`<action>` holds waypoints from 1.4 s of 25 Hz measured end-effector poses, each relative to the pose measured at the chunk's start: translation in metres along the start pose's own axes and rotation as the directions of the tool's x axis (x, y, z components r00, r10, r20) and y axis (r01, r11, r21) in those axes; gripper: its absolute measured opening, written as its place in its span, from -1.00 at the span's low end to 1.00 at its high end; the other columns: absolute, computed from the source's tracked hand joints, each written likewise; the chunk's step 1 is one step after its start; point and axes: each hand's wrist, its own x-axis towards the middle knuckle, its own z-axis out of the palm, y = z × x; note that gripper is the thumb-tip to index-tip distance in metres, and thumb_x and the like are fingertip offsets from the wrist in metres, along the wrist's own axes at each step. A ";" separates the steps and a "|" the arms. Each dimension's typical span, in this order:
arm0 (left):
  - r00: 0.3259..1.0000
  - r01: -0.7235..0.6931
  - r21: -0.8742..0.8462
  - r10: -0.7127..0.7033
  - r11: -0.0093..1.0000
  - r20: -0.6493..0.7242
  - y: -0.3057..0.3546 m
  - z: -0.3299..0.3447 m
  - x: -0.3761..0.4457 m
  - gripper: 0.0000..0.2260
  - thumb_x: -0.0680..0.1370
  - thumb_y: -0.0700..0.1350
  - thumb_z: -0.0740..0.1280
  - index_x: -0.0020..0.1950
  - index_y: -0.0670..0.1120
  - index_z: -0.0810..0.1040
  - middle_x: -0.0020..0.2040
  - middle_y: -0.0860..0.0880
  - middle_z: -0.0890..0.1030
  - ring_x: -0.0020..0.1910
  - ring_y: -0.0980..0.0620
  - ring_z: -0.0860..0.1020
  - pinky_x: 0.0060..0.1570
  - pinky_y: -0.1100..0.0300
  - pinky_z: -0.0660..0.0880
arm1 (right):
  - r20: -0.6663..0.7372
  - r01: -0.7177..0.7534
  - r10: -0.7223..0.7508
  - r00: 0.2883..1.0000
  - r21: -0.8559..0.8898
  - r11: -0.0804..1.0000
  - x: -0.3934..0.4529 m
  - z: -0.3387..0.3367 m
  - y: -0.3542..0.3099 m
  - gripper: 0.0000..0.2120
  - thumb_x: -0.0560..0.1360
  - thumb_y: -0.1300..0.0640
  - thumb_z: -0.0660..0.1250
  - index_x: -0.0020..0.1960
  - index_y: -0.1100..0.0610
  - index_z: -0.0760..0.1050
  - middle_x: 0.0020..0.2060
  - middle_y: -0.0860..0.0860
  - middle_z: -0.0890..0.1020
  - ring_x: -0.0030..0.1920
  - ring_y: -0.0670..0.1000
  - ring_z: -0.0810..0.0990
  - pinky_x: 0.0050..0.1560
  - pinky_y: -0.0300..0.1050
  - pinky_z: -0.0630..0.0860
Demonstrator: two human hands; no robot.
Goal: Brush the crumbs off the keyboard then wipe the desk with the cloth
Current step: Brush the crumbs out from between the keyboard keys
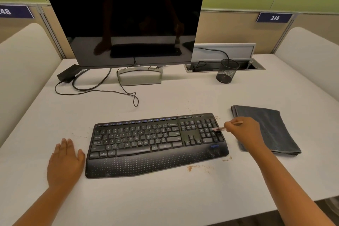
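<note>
A black keyboard (146, 141) with a wrist rest lies in the middle of the white desk (165, 198). My right hand (242, 134) holds a small pink brush (219, 129) whose bristles touch the number pad at the keyboard's right end. My left hand (64, 163) rests flat on the desk, fingers apart, just left of the keyboard. A folded dark grey cloth (269, 130) lies on the desk to the right of the keyboard, partly behind my right hand. Brown crumbs (198, 168) are scattered on the desk in front of the keyboard and near its right corner.
A dark monitor (124, 24) on a grey stand sits at the back, with a black power adapter (67, 75) and looping cables (102, 90) to its left. A black mesh pen cup (226, 71) stands beside an open cable tray (225, 66). Beige chair backs flank the desk.
</note>
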 end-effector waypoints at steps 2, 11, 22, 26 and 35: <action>1.000 0.001 0.005 -0.001 1.000 0.008 -0.011 -0.001 0.006 -0.51 0.60 -0.04 0.11 0.45 -0.28 0.17 0.45 -0.26 0.21 0.43 -0.24 0.17 0.39 -0.13 0.13 | -0.002 -0.008 0.008 1.000 -0.045 0.999 -0.014 -0.003 0.007 -0.79 0.39 0.19 0.36 -0.31 0.34 0.58 -0.43 0.20 0.58 -0.45 -0.03 0.37 -0.36 -0.20 0.33; 1.000 0.017 0.032 -0.017 0.999 -0.009 -0.024 -0.003 0.011 -0.49 0.59 -0.01 0.13 0.44 -0.29 0.19 0.44 -0.27 0.23 0.42 -0.27 0.19 0.35 -0.20 0.13 | -0.033 -0.055 0.055 0.998 0.002 0.999 -0.068 -0.014 0.008 -0.85 0.40 0.20 0.38 -0.34 0.16 0.60 -0.43 0.00 0.61 -0.39 -0.04 0.49 -0.39 -0.23 0.37; 1.000 -0.005 0.038 0.006 0.999 -0.023 -0.026 0.000 0.011 -0.50 0.60 -0.03 0.14 0.43 -0.31 0.20 0.43 -0.30 0.24 0.41 -0.29 0.20 0.34 -0.20 0.14 | -0.052 0.038 -0.040 0.998 -0.034 0.999 -0.108 0.006 0.018 -0.79 0.43 0.12 0.41 -0.35 0.18 0.56 -0.45 -0.02 0.56 -0.38 -0.01 0.51 -0.37 -0.21 0.37; 1.000 0.007 0.037 -0.007 0.999 -0.023 -0.026 0.000 0.011 -0.50 0.60 -0.01 0.12 0.44 -0.30 0.19 0.44 -0.28 0.24 0.42 -0.27 0.18 0.35 -0.19 0.13 | -0.138 0.032 -0.029 0.990 0.018 0.999 -0.102 -0.003 0.018 -0.86 0.45 0.15 0.38 -0.28 0.10 0.58 -0.42 -0.08 0.57 -0.36 -0.07 0.50 -0.35 -0.23 0.35; 1.000 0.015 0.030 -0.015 0.999 -0.007 -0.023 -0.003 0.009 -0.49 0.61 0.00 0.09 0.46 -0.28 0.15 0.46 -0.25 0.20 0.44 -0.25 0.15 0.38 -0.15 0.09 | -0.127 -0.047 0.050 0.991 0.026 0.999 -0.101 -0.006 0.041 -0.85 0.45 0.19 0.40 -0.29 0.14 0.60 -0.45 0.03 0.59 -0.39 0.06 0.51 -0.32 -0.15 0.40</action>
